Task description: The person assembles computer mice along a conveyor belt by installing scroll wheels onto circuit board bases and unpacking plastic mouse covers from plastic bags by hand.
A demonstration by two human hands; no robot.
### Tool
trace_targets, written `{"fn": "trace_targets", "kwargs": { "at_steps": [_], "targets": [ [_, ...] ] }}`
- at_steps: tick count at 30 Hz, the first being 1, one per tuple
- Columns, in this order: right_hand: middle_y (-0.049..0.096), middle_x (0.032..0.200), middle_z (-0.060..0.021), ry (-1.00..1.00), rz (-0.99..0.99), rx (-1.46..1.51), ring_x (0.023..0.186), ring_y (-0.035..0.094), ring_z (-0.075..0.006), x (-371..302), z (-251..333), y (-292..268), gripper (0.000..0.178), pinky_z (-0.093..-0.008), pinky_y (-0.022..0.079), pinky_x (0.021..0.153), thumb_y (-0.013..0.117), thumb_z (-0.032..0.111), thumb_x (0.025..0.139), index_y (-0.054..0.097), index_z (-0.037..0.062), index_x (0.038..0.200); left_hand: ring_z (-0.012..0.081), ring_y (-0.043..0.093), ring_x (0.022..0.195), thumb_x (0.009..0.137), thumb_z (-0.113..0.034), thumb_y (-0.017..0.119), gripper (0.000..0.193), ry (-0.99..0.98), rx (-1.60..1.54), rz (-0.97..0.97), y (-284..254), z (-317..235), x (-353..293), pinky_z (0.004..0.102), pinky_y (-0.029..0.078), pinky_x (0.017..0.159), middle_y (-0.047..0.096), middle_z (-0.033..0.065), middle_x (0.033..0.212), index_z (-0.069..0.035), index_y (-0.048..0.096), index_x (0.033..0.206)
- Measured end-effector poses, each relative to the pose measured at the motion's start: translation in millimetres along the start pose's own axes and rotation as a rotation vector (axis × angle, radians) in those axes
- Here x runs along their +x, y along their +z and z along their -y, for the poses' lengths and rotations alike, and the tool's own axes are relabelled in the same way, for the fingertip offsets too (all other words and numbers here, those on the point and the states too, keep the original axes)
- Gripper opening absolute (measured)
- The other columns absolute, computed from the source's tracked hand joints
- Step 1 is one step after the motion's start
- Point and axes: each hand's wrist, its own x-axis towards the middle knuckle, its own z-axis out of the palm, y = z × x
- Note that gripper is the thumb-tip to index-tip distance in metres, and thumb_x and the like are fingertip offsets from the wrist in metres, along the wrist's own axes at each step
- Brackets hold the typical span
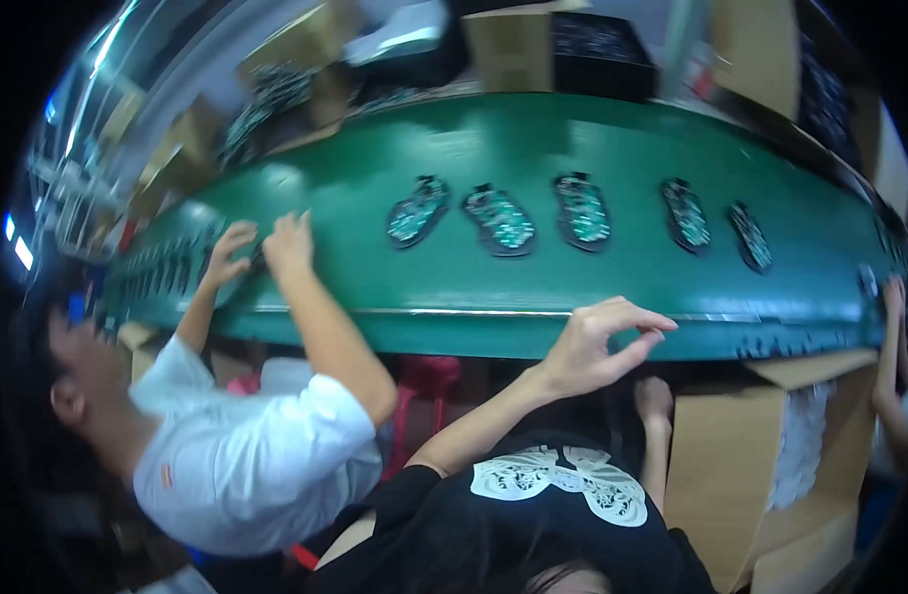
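Note:
My left hand (602,346) hovers over the near edge of the green work surface, thumb and forefinger apart, with nothing in it. Lower and to the right, my right hand (655,398) hangs below that edge beside a cardboard box; its fingers are too indistinct to make out. Beyond my left hand lie several sole-shaped pieces with dark rims and glittering green-silver tops. The closest are one near the middle (583,212) and a narrower one to its right (686,216); another (500,221) rests left of these, touching neither hand.
A co-worker in a light shirt (261,465) reaches over the green surface (345,257) at left, both hands near a dark item. The open cardboard box (721,465) stands at my right. More boxes (508,49) line the far side. Another person's hand (894,297) shows at far right.

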Motion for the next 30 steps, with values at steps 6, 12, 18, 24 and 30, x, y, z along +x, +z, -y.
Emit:
{"fn": "trace_targets", "kwargs": {
  "at_steps": [6,12,18,24,30],
  "targets": [
    [0.073,0.106,-0.0205,-0.568,0.448,0.812,0.101,0.071,-0.0352,-78.8,39.2,-208.7,0.031,-0.0408,0.055,0.089,0.063,0.026,0.096,0.073,0.0024,0.114,0.017,0.071,0.093,0.092,0.001,0.063,0.024,-0.047,-0.107,0.024,18.1,-3.1,23.2,0.0307,0.055,0.084,0.075,0.0123,0.099,-0.001,0.073,0.114],
    [0.07,0.077,-0.0115,-0.726,-0.293,0.795,0.069,0.067,-0.018,-12.2,19.4,-405.8,0.023,-0.0339,0.054,0.065,0.065,0.022,0.097,0.073,0.0001,0.099,0.0142,0.07,0.094,0.099,-0.005,0.061,0.023,-0.213,-0.287,-0.228,1.4,5.9,59.1,0.0282,0.054,0.087,0.075,0.0107,0.101,0.001,0.069,0.119],
    [0.073,0.099,-0.0224,-0.545,-0.695,0.552,0.095,0.071,-0.0381,257.3,64.2,-510.7,0.03,-0.043,0.056,0.089,0.063,0.023,0.09,0.075,0.0007,0.106,0.0145,0.07,0.093,0.097,-0.001,0.061,0.022,-0.257,-0.115,-0.458,-36.7,8.4,64.3,0.0277,0.054,0.086,0.074,0.0115,0.1,0.001,0.07,0.116],
    [0.06,0.134,-0.0279,-0.183,-0.388,0.274,0.127,0.056,-0.0429,472.2,57.5,-487.7,0.07,-0.0508,0.049,0.104,0.07,0.057,0.087,0.064,0.0015,0.128,0.0197,0.071,0.081,0.088,0.007,0.064,0.018,-0.233,0.25,-0.505,-49.7,28.2,70.8,0.0296,0.055,0.077,0.075,0.0115,0.087,0.0,0.074,0.101],
    [0.034,0.158,-0.0222,-0.263,-0.192,0.171,0.146,0.029,-0.0467,488.8,94.4,-463.8,0.103,-0.0655,0.028,0.113,0.062,0.085,0.072,0.042,0.0239,0.153,0.0215,0.068,0.069,0.08,0.009,0.062,0.018,-0.222,0.325,-0.671,-57.7,66.4,56.2,0.0302,0.055,0.066,0.073,0.0135,0.083,0.001,0.074,0.091]
  ]
}}
